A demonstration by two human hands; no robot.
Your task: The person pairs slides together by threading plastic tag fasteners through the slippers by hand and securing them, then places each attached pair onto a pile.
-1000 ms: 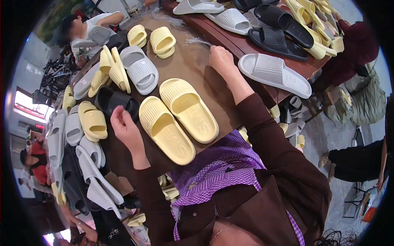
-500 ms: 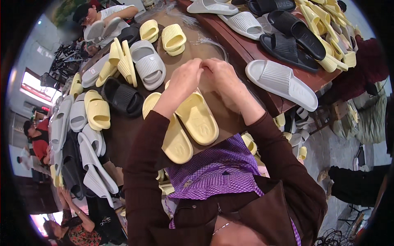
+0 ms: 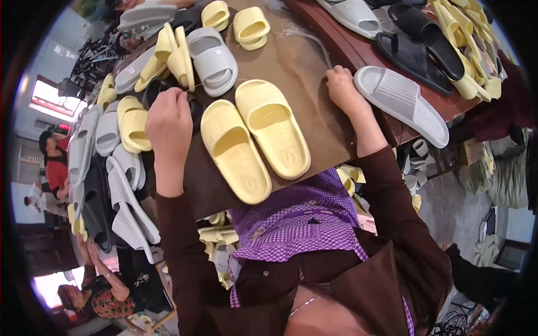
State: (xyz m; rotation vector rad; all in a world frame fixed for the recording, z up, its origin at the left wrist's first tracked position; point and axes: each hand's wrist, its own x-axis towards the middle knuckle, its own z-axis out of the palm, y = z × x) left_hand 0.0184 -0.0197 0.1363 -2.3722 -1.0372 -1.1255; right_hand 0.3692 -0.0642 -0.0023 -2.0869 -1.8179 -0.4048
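Observation:
A pair of pale yellow slide slippers lies side by side before me, the left slipper (image 3: 246, 178) slightly nearer than the right slipper (image 3: 288, 148). To their left my left hand (image 3: 170, 126) is raised with fingers pinched, in front of a black slide. A thin pale strand shows by its fingertips; whether the hand grips it I cannot tell. My right hand (image 3: 344, 89) has its fingers curled at the brown work surface's right side, next to a grey slide (image 3: 400, 101). What it holds, if anything, is hidden.
Grey, yellow and black slides crowd the left side, including a yellow slide (image 3: 133, 123). Beyond the pair stand a grey slide (image 3: 213, 64) and a small yellow slide (image 3: 250, 28). A red-brown table (image 3: 403, 126) at right carries more slides. Other people work at left.
My hands were together above the yellow pair and have parted, left hand to the left, right hand to the right. The pair's straps are now uncovered. The view has shifted slightly.

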